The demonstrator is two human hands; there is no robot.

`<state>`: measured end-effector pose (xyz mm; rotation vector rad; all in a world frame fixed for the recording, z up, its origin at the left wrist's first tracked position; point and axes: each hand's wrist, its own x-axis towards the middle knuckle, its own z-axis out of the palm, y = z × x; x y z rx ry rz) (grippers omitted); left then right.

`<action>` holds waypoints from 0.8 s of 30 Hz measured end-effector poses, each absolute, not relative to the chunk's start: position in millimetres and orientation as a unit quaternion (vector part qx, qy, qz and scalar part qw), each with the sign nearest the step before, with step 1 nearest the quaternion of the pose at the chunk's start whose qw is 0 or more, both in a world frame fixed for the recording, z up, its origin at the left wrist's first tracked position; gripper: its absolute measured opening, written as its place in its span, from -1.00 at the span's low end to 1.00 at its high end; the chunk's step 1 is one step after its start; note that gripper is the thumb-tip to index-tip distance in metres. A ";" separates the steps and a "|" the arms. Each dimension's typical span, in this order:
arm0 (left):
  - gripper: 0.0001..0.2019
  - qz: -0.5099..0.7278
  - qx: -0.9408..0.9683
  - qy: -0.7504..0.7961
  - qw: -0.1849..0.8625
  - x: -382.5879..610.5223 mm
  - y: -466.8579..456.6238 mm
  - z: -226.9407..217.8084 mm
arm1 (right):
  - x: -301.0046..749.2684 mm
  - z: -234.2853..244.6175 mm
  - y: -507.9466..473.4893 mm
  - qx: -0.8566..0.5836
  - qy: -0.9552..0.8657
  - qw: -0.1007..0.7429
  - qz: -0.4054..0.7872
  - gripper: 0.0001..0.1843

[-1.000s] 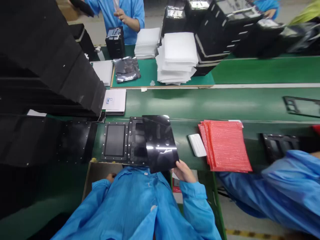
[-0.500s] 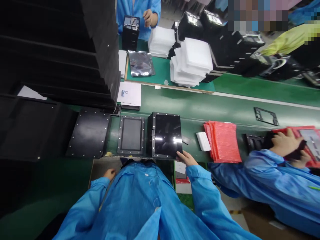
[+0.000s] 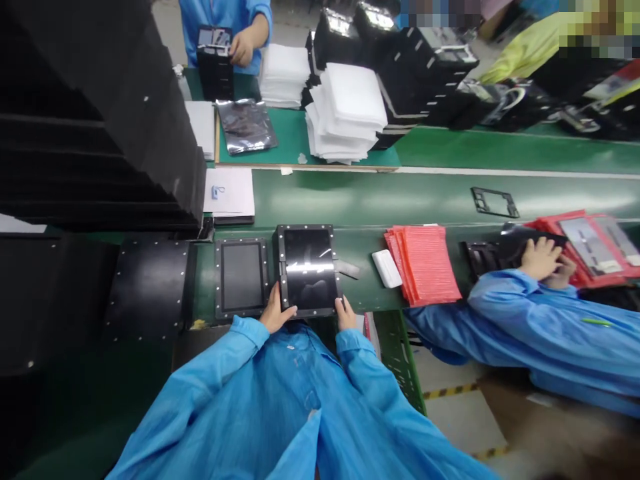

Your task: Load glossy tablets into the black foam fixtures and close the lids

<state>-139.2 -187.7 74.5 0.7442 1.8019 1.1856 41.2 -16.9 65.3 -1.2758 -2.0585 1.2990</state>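
Observation:
A glossy black screen panel (image 3: pixel 311 263) lies within a black frame (image 3: pixel 306 231) dotted with light spots around its rim, on top of a dark stack. My left hand (image 3: pixel 273 312) grips the frame's lower left corner, fingers along the side and thumb over the near edge. At the lower right corner, my right hand (image 3: pixel 345 313) holds the frame's edge with thumb and fingers; part of its grip is hidden. Just left of the stack lies another black frame (image 3: pixel 218 280) around a matte grey panel (image 3: pixel 241 275).
Black plates (image 3: pixel 147 287) and a tall dark stack (image 3: pixel 165 127) stand left. Rightward are a white box (image 3: pixel 387 269), red bubble bags (image 3: pixel 427 263) and a co-worker's hands (image 3: pixel 543 260). White sheets (image 3: pixel 350 100) and another person's hand (image 3: pixel 243 47) are across the bench (image 3: pixel 345 193).
My left hand has come up from below the table edge to the frame's left corner. The glossy panel, which covered the right rim, now sits inside the frame. The view has shifted right.

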 end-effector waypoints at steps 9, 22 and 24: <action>-0.17 0.460 0.216 0.770 0.386 -116.4 -199.7 66.6 | 57.4 59.3 -13.6 -0.414 -0.653 0.134 0.620 -0.17; -0.60 0.459 0.102 0.847 0.249 -251.7 -52.5 123.7 | -117.7 81.6 127.4 -0.296 -0.708 0.155 0.622 -0.36; -0.63 0.461 0.126 0.845 0.238 -248.4 -57.5 121.1 | -117.4 82.3 125.2 -0.298 -0.706 0.159 0.622 -0.46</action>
